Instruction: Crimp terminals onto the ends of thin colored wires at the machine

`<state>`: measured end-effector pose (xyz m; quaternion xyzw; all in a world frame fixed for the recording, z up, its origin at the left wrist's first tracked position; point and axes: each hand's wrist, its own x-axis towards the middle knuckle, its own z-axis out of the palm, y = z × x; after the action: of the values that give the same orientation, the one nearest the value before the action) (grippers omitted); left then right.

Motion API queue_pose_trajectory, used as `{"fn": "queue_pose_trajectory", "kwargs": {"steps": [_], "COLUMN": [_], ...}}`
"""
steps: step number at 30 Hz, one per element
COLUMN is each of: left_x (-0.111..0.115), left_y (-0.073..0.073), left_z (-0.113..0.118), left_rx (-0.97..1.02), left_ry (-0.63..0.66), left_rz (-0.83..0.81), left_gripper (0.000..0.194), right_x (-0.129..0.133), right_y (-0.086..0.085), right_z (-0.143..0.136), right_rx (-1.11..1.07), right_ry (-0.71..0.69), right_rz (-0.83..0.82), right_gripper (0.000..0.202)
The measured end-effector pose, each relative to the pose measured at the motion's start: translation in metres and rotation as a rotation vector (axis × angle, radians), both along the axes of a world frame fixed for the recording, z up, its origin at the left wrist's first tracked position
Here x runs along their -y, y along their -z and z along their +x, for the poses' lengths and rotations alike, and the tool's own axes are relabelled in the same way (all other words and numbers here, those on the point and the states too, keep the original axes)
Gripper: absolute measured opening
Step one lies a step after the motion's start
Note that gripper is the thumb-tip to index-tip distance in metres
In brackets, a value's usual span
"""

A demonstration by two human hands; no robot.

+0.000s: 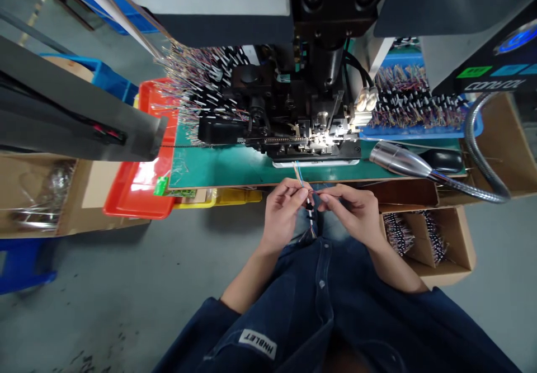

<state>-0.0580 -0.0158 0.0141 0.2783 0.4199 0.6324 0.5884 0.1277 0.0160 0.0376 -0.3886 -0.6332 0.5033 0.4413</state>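
Observation:
A short wire bundle (pixel 310 214) with a black-and-white sleeve and thin coloured wires at both ends hangs at the front edge of the green bench top (pixel 226 170). My left hand (pixel 283 211) pinches the bundle near its upper end, where blue, orange and white wires fan out above the fingers. Fingers of my right hand (pixel 354 208) are closed on a thin dark reddish wire (pixel 314 192) that runs across from the bundle. Just beyond both hands stands the black machine (pixel 316 148), its working point brightly lit.
Wire bundles are heaped behind the machine's left side and in a blue tray (pixel 423 133) at right. A red tray (pixel 138 194) lies left. A metal gooseneck lamp (pixel 398 160) reaches in from the right, above a divided cardboard box (pixel 455 250).

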Motion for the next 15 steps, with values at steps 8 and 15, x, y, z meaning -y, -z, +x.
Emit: {"fn": "queue_pose_trajectory", "kwargs": {"steps": [8,15], "left_x": [-0.005,0.002], "left_y": [-0.005,-0.014], "left_z": [-0.002,-0.008], "left_rx": [-0.023,-0.333], "left_ry": [-0.020,0.167], "left_rz": [-0.017,-0.035], "left_gripper": [0.037,0.024], "right_x": [0.018,-0.023], "right_y": [0.031,0.004], "right_z": [0.009,0.016], "right_rx": [-0.101,-0.110], "right_ry": [0.036,-0.076], "right_rz": [-0.140,-0.045], "right_gripper": [0.016,0.021]}}
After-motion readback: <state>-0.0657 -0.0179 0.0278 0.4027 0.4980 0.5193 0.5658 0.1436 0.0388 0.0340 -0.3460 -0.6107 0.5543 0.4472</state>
